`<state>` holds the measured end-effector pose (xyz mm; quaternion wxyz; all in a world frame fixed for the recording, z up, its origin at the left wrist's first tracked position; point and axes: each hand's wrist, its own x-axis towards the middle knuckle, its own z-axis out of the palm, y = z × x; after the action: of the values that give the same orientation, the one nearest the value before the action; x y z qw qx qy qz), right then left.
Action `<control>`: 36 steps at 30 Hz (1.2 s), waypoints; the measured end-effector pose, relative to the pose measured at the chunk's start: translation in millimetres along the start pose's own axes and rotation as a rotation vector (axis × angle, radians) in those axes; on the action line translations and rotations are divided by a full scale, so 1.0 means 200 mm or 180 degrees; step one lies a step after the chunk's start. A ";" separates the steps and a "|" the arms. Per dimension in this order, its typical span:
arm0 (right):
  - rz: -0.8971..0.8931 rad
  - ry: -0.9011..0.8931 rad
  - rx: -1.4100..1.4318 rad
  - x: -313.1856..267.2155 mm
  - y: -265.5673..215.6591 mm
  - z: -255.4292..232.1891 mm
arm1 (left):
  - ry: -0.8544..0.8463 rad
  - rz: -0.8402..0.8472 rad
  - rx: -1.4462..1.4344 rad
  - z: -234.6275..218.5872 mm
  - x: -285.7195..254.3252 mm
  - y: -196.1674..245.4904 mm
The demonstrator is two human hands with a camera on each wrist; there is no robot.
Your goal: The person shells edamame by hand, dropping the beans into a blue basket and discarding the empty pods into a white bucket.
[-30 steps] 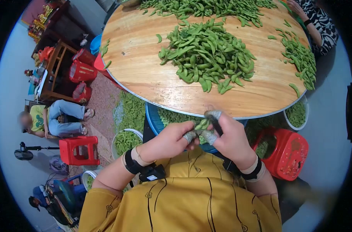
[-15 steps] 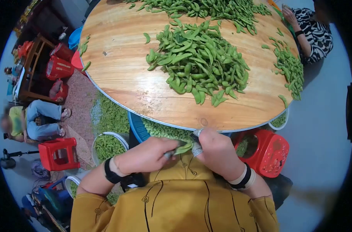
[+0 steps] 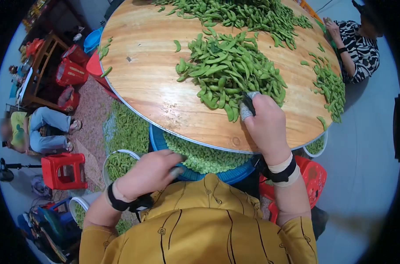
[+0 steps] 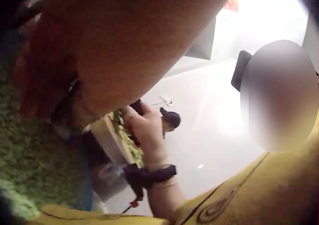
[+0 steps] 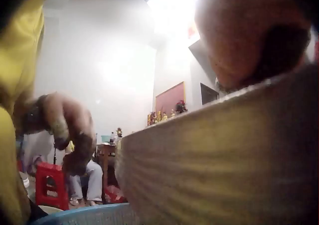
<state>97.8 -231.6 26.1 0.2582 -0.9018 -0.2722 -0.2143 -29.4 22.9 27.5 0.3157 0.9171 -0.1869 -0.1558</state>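
You have a larger pod pile (image 3: 235, 15) just beyond the near heap of green pods (image 3: 230, 70) on the bench (image 3: 143, 83), and a scatter of pods (image 3: 329, 90) to the heap's right; a person (image 3: 360, 53) in a patterned top is past that scatter. On your side of the heap, lower than the bench, a blue basin (image 3: 156, 141) holds pale beans (image 3: 209, 158). A red stool (image 3: 312, 178) is to the heap's near right, a white bucket (image 3: 107, 169) of pods to its near left.

Your right hand (image 3: 267, 119) reaches to the heap's near right edge, fingers bent; the tips are partly hidden, so you cannot tell whether they pinch a pod. Your left hand (image 3: 154, 169) is well to the heap's near left, fingers loosely bent with no visible hold.

The bench edge (image 3: 187, 140) curves between you and the heap. Wood surface stretches widest left of the heap.
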 end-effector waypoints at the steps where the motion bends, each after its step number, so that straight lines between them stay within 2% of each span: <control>1: 0.0064 -0.0054 -0.0105 -0.01 0.01 -0.01 | 0.0093 0.0218 -0.0248 0.00 0.06 0.04; 3: 0.0064 -0.0112 -0.0214 -0.01 0.00 -0.04 | 0.0351 0.0642 -0.0601 0.02 0.18 0.10; 5: 0.0478 -0.0001 0.0067 -0.06 -0.04 -0.10 | 0.0303 0.0711 -0.0631 0.07 0.27 0.16; 7: 0.0462 0.0069 0.0163 -0.12 -0.07 -0.15 | 0.0134 0.0505 -0.2015 0.11 0.37 0.20; 8: 0.0240 -0.0002 0.0338 -0.14 -0.09 -0.18 | 0.0143 0.0518 -0.2018 0.12 0.41 0.23; 10: 0.0025 -0.0082 0.0518 -0.21 -0.13 -0.21 | -0.0719 -0.0715 -0.4567 0.12 0.45 0.26; 11: -0.0161 -0.0059 0.0504 -0.24 -0.14 -0.20 | -0.0718 -0.0720 -0.4567 0.13 0.45 0.26; 14: -0.0404 -0.0086 0.0492 -0.31 -0.13 -0.18 | -0.0805 -0.0524 -0.5569 0.13 0.44 0.24; 18: -0.0394 -0.0174 0.0751 -0.29 -0.15 -0.19 | -0.0438 -0.0636 -0.5354 0.12 0.43 0.26; 19: -0.0397 -0.0173 0.0766 -0.30 -0.16 -0.18 | -0.0237 -0.0623 -0.4882 0.10 0.43 0.26; 20: 0.0578 -0.0238 0.1584 -0.31 -0.18 -0.18 | -0.0050 -0.0620 -0.4415 0.09 0.42 0.26; 21: 0.1580 -0.0309 0.2380 -0.33 -0.19 -0.18 | -0.0046 -0.0650 -0.4425 0.08 0.42 0.26; 22: 0.1511 -0.0595 0.2410 -0.34 -0.16 -0.18 | 0.0003 -0.0711 -0.4212 0.07 0.41 0.27; 23: 0.1529 -0.0604 0.2416 -0.33 -0.15 -0.19 | 0.0044 -0.0765 -0.3994 0.07 0.41 0.27; 25: 0.2158 -0.1311 0.3191 -0.30 -0.16 -0.23 | 0.0210 -0.0616 -0.3698 0.11 0.39 0.25; 26: 0.2174 -0.1309 0.3202 -0.30 -0.16 -0.22 | 0.0382 -0.0447 -0.3394 0.13 0.39 0.23; 28: 0.1556 -0.1359 0.2810 -0.31 -0.16 -0.20 | 0.0372 -0.0392 -0.3156 0.16 0.38 0.21; 31: 0.1345 -0.1410 0.2789 -0.31 -0.16 -0.19 | 0.0410 -0.0284 -0.2862 0.16 0.38 0.21; 35: 0.1489 -0.1472 0.2996 -0.32 -0.16 -0.19 | 0.0339 -0.0365 -0.2481 0.14 0.38 0.22; 36: 0.1671 -0.1530 0.3090 -0.31 -0.17 -0.20 | 0.0338 -0.0368 -0.2481 0.13 0.37 0.23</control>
<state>20.4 -254.2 34.9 0.6160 -0.7411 -0.1579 0.2153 15.2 -57.2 25.3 0.6401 0.7443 -0.0453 -0.1849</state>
